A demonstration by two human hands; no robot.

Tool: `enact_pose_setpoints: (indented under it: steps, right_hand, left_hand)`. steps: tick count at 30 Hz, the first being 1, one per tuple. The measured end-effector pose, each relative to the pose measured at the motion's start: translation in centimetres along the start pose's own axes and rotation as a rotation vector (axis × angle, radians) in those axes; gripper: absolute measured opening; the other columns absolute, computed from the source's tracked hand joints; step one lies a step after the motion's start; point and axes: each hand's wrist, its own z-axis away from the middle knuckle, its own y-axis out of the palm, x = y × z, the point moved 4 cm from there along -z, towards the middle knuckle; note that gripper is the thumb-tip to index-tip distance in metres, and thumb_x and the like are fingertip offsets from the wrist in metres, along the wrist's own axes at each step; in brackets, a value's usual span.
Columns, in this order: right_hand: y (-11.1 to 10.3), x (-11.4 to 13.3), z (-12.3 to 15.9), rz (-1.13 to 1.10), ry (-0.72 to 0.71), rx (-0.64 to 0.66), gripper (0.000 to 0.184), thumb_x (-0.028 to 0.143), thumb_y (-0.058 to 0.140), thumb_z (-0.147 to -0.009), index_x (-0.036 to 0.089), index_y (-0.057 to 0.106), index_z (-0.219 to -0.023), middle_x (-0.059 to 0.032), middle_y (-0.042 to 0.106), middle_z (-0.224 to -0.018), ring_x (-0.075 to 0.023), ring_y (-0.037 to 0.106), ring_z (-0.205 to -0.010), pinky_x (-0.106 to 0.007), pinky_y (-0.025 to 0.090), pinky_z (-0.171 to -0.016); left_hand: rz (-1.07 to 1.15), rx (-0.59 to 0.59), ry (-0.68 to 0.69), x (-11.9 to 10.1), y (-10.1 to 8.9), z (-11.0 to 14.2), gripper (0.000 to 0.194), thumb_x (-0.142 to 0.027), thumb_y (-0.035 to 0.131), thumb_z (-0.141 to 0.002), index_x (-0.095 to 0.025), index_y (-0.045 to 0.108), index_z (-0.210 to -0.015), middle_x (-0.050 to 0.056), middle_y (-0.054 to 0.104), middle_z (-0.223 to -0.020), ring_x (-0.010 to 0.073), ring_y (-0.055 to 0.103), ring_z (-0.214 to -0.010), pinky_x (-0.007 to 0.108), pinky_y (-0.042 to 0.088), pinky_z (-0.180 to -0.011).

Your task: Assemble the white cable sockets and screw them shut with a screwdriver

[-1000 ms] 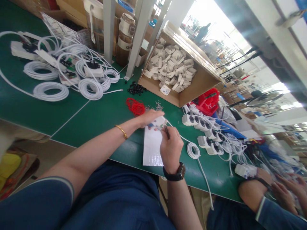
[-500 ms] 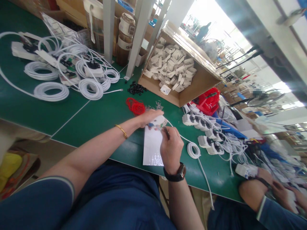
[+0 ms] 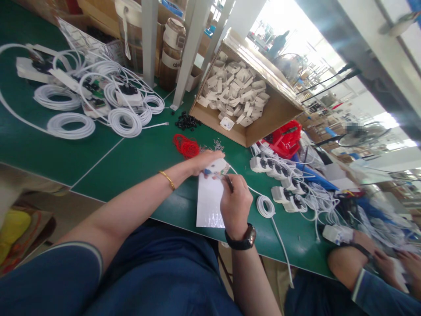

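Note:
My left hand (image 3: 204,159) rests fingers-down on a small white socket part (image 3: 219,166) with coloured wires showing, pressing it to the green table. My right hand (image 3: 235,202) is closed round a thin dark tool (image 3: 228,183) whose tip points at that part. Both work over a white sheet (image 3: 209,202) lying near the table's front edge. A white cable runs from the part to a small coil (image 3: 265,206) on the right.
A cardboard box (image 3: 263,120) of white plastic shells stands behind. A red wire bundle (image 3: 185,146), black bits (image 3: 187,121) and small metal pins lie near it. White cable coils (image 3: 70,124) fill the left, finished sockets (image 3: 283,184) the right. A co-worker's forearm (image 3: 348,259) is at lower right.
My hands have barely shifted on the part. The co-worker's hands at the lower right have moved a little.

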Motion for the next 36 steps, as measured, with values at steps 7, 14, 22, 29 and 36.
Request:
enact_pose_setpoints:
  steps: [7,14,22,29,36]
  right_hand:
    - [-0.1,0.0,0.1,0.008,-0.035,0.000,0.018,0.006,0.041,-0.082,0.020,0.051,-0.079,-0.0023,0.057,-0.076,-0.0162,0.055,-0.071,-0.027,0.043,-0.063]
    - [0.0,-0.1,0.2,0.017,-0.057,-0.005,0.019,0.003,0.041,-0.081,0.019,0.052,-0.080,-0.0028,0.058,-0.077,-0.0158,0.055,-0.070,-0.026,0.042,-0.062]
    - [-0.1,0.0,0.3,0.006,-0.055,-0.006,0.021,0.002,0.041,-0.080,0.020,0.051,-0.079,-0.0027,0.059,-0.077,-0.0158,0.054,-0.070,-0.026,0.041,-0.062]
    - [-1.1,-0.1,0.3,0.001,-0.095,-0.027,0.021,0.001,0.041,-0.079,0.020,0.051,-0.079,-0.0016,0.058,-0.077,-0.0147,0.055,-0.073,-0.025,0.042,-0.066]
    - [-6.7,-0.3,-0.9,0.162,-0.009,-0.262,0.009,0.011,0.052,-0.081,0.019,0.055,-0.076,0.0004,0.058,-0.073,-0.0117,0.052,-0.062,-0.024,0.039,-0.062]
  left_hand:
    - [0.030,0.030,-0.039,0.3,0.0,-0.3,0.038,-0.045,0.043,-0.080,-0.011,0.058,-0.071,0.005,0.061,-0.051,0.0110,0.050,-0.033,0.018,0.027,-0.026]
    - [0.041,0.045,-0.066,0.4,0.1,-0.3,0.039,-0.044,0.041,-0.080,-0.011,0.058,-0.070,0.007,0.062,-0.050,0.0122,0.051,-0.034,0.018,0.027,-0.026]
    - [0.059,0.054,-0.071,0.5,0.2,-0.3,0.040,-0.045,0.041,-0.080,-0.011,0.059,-0.068,0.007,0.061,-0.049,0.0117,0.049,-0.033,0.018,0.027,-0.026]
    - [0.100,0.009,-0.089,0.6,-1.0,-0.5,0.040,-0.045,0.042,-0.078,-0.011,0.059,-0.066,0.006,0.060,-0.048,0.0125,0.049,-0.032,0.019,0.027,-0.025]
    - [0.179,-0.025,-0.076,0.0,-2.1,-0.6,0.041,-0.047,0.039,-0.079,-0.012,0.058,-0.072,0.006,0.061,-0.052,0.0154,0.057,-0.040,0.018,0.032,-0.027]
